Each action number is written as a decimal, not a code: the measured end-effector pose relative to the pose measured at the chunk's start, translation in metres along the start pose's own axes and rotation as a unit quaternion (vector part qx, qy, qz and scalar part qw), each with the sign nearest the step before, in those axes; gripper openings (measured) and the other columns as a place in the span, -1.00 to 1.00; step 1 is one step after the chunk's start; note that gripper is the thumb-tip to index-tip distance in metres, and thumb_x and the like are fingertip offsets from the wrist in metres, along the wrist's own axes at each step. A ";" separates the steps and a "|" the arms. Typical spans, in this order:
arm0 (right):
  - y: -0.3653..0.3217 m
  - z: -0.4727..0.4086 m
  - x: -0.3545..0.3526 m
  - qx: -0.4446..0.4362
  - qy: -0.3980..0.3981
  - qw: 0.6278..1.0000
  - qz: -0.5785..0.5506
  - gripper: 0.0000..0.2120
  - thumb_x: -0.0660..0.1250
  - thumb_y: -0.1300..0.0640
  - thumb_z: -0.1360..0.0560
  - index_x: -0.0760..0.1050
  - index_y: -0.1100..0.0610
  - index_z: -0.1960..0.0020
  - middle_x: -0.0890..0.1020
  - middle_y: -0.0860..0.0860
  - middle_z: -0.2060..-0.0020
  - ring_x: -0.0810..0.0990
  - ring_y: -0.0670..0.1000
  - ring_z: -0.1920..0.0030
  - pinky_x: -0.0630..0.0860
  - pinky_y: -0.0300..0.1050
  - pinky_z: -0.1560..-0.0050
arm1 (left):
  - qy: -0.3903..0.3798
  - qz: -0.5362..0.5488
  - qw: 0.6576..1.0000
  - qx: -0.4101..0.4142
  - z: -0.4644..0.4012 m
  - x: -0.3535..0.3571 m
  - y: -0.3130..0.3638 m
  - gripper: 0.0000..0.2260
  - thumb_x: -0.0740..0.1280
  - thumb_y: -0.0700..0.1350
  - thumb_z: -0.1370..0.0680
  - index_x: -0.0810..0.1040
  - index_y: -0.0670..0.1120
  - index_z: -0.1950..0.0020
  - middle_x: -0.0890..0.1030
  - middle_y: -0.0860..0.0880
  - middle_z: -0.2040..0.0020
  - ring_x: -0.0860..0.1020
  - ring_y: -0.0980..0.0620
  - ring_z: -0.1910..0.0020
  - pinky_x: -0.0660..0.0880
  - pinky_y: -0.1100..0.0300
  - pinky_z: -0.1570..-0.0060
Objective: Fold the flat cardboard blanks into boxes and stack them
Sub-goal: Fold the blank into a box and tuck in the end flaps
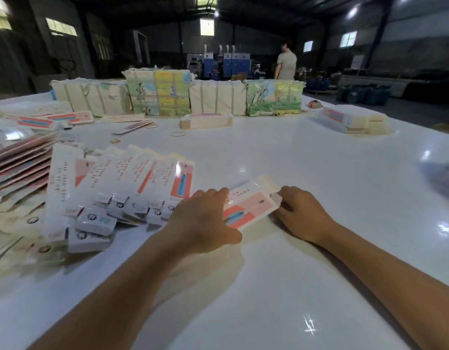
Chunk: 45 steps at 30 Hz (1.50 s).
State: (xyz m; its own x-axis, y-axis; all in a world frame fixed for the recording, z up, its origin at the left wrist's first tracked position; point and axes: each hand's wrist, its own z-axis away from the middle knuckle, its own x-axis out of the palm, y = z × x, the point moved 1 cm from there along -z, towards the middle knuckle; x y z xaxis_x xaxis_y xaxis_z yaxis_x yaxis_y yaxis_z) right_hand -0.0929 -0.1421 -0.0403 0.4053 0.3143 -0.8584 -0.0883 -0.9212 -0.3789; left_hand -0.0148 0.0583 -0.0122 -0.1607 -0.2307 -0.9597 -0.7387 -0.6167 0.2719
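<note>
One wide white desk (281, 157) carries everything, and it shines with reflections of the ceiling lamps. Along its far edge stand four big tied bundles (157, 93) of flat printed card, two pale and two with green and yellow pictures; they touch each other in one row. On the left side lies a fanned row of folded boxes (117, 188), white with red dots and pink panels, overlapping one another like tiles, with their end flaps toward the person. Further left, at the edge of the view, a slanted pile of flat blanks (19, 160) rests on the desk. Two smaller stacks of blanks are well apart from this: one (205, 121) in the middle just in front of the bundles, another (354, 121) near the far right corner. Some rubber bands (178, 134) lie loose on the desk between the row and the middle stack.

Near the person, just beside the right end of the row, lies one box (251, 203) on the desk, tilted. The left hand (205, 218) presses on its left end with the fingers laid flat over the top. The right hand (301, 213) holds its right end, with curled fingers at the small end flap. I cannot tell if something is inside the boxes. In the hall behind, a person (286, 61) stands with the back to the desk.
</note>
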 end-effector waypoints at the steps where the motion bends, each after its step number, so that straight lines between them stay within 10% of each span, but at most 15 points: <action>1: 0.000 0.001 0.000 -0.002 0.008 1.000 -0.009 -0.90 0.24 0.29 -0.50 0.53 0.25 0.11 0.49 -0.01 0.27 0.47 0.10 0.15 0.23 -0.18 0.26 | 0.003 -0.002 1.000 0.002 0.000 0.002 -0.002 -0.30 0.35 0.17 -0.35 0.18 0.04 -0.42 0.43 0.07 -0.22 0.44 0.06 -0.08 0.47 0.09 0.07; 8: -0.011 0.007 -0.004 0.011 0.061 0.991 -0.117 -0.63 0.21 0.08 -0.59 0.40 -0.08 0.39 0.51 -0.20 0.49 0.44 -0.13 0.42 0.34 -0.35 0.35 | 0.050 -0.004 0.999 0.011 -0.002 0.017 -0.005 -0.55 0.24 0.28 -0.39 0.24 0.09 -0.15 0.45 0.11 -0.09 0.46 0.10 0.01 0.49 0.16 0.14; 12: -0.008 0.005 -0.004 0.045 0.084 0.988 -0.123 -0.81 0.26 0.17 -0.54 0.56 0.19 0.18 0.63 0.07 0.31 0.57 0.12 0.22 0.49 -0.02 0.12 | 0.068 0.048 0.996 0.018 -0.005 0.019 -0.008 -0.49 0.29 0.30 -0.43 0.28 0.07 -0.25 0.44 0.16 -0.05 0.49 0.14 0.05 0.37 0.37 0.33; 21: -0.023 0.012 -0.012 0.064 0.142 0.921 -0.356 -0.73 0.28 0.28 -0.53 0.62 -0.05 0.17 0.66 -0.08 0.31 0.56 -0.10 0.35 0.50 -0.26 0.33 | 0.084 0.175 0.981 -0.009 -0.003 0.000 -0.012 -0.70 0.35 0.26 -0.41 0.27 0.34 -0.01 0.37 0.41 0.20 0.48 0.28 0.27 0.28 0.42 0.43; 34: -0.030 0.017 -0.015 0.086 0.153 0.926 -0.333 -0.76 0.31 0.31 -0.50 0.56 0.09 0.30 0.54 -0.05 0.42 0.48 -0.09 0.51 0.42 -0.31 0.42 | 0.081 0.084 0.993 0.022 0.005 0.008 -0.003 -0.55 0.29 0.29 -0.44 0.34 0.14 -0.24 0.56 0.15 -0.12 0.56 0.13 0.11 0.48 0.31 0.26; 41: -0.028 0.015 -0.005 0.120 0.076 0.934 -0.328 -0.51 0.26 0.29 -0.53 0.29 -0.14 -0.32 0.53 -0.07 0.29 0.47 -0.15 0.39 0.38 -0.29 0.33 | 0.084 0.000 0.995 0.057 0.012 0.011 0.003 -0.52 0.28 0.31 -0.43 0.29 0.16 -0.25 0.54 0.17 -0.14 0.55 0.14 0.17 0.35 0.42 0.35; 45: -0.026 0.016 -0.005 0.091 0.082 0.941 -0.315 -0.78 0.24 0.31 -0.52 0.57 0.06 -0.02 0.57 -0.15 0.42 0.46 -0.19 0.46 0.31 -0.37 0.36 | 0.086 -0.015 0.994 0.060 0.014 0.011 0.006 -0.50 0.29 0.31 -0.43 0.30 0.13 -0.28 0.54 0.16 -0.15 0.57 0.12 0.10 0.35 0.40 0.31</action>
State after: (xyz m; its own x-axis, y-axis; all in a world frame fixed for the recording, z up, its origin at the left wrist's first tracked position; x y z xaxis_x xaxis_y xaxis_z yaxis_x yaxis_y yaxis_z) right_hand -0.1068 -0.1156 -0.0317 0.5628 0.7313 -0.3853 0.0671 -0.5050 -0.8605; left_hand -0.0300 0.0628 -0.0221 -0.0296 -0.3454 -0.9380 -0.8158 -0.5339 0.2224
